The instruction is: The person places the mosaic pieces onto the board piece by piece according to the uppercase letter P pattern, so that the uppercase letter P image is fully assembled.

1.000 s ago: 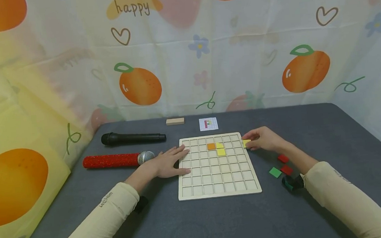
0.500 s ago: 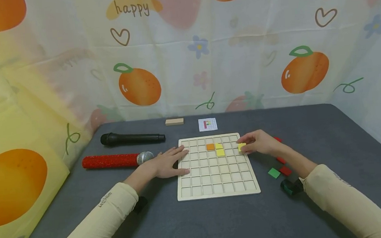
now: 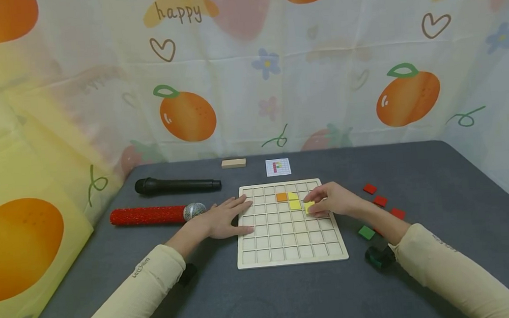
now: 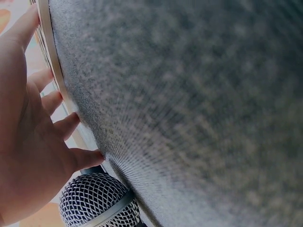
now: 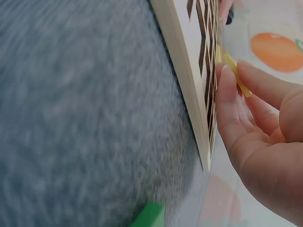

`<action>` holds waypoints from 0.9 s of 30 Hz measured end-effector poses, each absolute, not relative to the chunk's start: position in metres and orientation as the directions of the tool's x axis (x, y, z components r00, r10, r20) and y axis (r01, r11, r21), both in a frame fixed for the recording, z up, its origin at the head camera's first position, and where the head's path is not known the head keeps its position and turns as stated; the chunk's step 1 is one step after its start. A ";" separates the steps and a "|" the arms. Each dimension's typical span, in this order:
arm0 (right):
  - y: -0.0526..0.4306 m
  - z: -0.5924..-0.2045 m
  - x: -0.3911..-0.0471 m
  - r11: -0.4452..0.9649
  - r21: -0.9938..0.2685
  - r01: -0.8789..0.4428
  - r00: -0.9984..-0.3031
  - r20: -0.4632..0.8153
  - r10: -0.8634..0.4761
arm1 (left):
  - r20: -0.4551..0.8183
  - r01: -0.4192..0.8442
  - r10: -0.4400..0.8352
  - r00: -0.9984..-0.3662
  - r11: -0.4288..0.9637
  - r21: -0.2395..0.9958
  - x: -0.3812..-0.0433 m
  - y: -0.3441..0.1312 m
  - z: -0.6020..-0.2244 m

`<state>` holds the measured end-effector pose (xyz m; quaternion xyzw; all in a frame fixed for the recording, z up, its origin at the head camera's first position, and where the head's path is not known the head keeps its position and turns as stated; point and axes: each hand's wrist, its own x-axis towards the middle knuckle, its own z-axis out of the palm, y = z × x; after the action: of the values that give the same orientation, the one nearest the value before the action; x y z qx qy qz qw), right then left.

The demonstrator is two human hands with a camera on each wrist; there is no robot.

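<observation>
A pale wooden grid board lies on the dark table, with an orange tile and two yellow tiles in its upper cells. Over the board's right half, my right hand pinches another yellow tile between thumb and fingers, just right of the lower yellow one. In the right wrist view that yellow tile is tilted close over the grid. My left hand rests with spread, straight fingers on the board's left edge; the left wrist view shows the fingertips along the wooden rim.
Right of the board lie several red tiles and a green tile, partly under the right forearm. A red microphone and a black microphone lie at left. Behind the board are a wooden block and a printed pattern card.
My right hand has carried the yellow tile leftward from beyond the board's right edge to beside the placed yellow tiles, uncovering more red tiles. The left hand has stayed in place.
</observation>
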<state>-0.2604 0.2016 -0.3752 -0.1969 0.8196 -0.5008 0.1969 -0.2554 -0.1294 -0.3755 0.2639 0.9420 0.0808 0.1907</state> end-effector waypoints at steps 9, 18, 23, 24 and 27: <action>0.188 -0.377 -0.258 0.410 -0.909 -0.069 -0.852 -0.160 -0.499 | -0.309 0.474 0.532 -0.789 0.846 0.245 -0.256 -0.130 -0.377; 0.176 -0.378 -0.260 0.430 -0.903 0.003 -0.867 -0.217 -0.448 | -0.308 0.472 0.527 -0.792 0.849 0.239 -0.256 -0.131 -0.377; 0.172 -0.377 -0.259 0.437 -0.899 0.033 -0.868 -0.242 -0.434 | -0.301 0.478 0.532 -0.792 0.846 0.238 -0.256 -0.132 -0.377; 0.172 -0.377 -0.259 0.438 -0.898 0.041 -0.869 -0.248 -0.429 | -0.299 0.481 0.535 -0.790 0.844 0.239 -0.256 -0.132 -0.378; 0.170 -0.376 -0.258 0.441 -0.896 0.055 -0.871 -0.259 -0.418 | -0.296 0.487 0.541 -0.787 0.840 0.240 -0.256 -0.132 -0.378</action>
<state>-0.2578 0.1705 -0.3764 -0.1109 0.8173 -0.5171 0.2286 -0.2560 -0.1319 -0.3782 0.2729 0.9422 0.0756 0.1791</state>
